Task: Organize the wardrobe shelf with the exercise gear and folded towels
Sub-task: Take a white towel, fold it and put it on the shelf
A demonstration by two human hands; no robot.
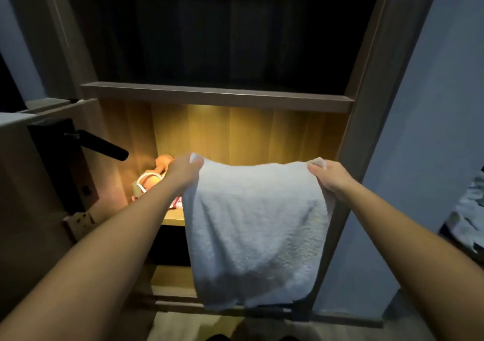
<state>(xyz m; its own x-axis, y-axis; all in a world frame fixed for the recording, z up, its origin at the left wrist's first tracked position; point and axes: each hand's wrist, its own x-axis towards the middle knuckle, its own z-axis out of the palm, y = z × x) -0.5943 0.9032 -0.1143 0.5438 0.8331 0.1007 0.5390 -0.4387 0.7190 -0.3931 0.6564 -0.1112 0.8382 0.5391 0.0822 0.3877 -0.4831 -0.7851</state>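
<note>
Both arms reach forward and nearly straight, the left hand (184, 169) and right hand (326, 177) held level and well apart, each pinching a top corner of the white towel (256, 225) with curled fingers. The towel hangs open between them in front of the lit wardrobe shelf (174, 221), covering its middle and right side and drooping below its front edge. Orange exercise gear (162, 161) lies at the shelf's left end, just behind the left wrist.
</note>
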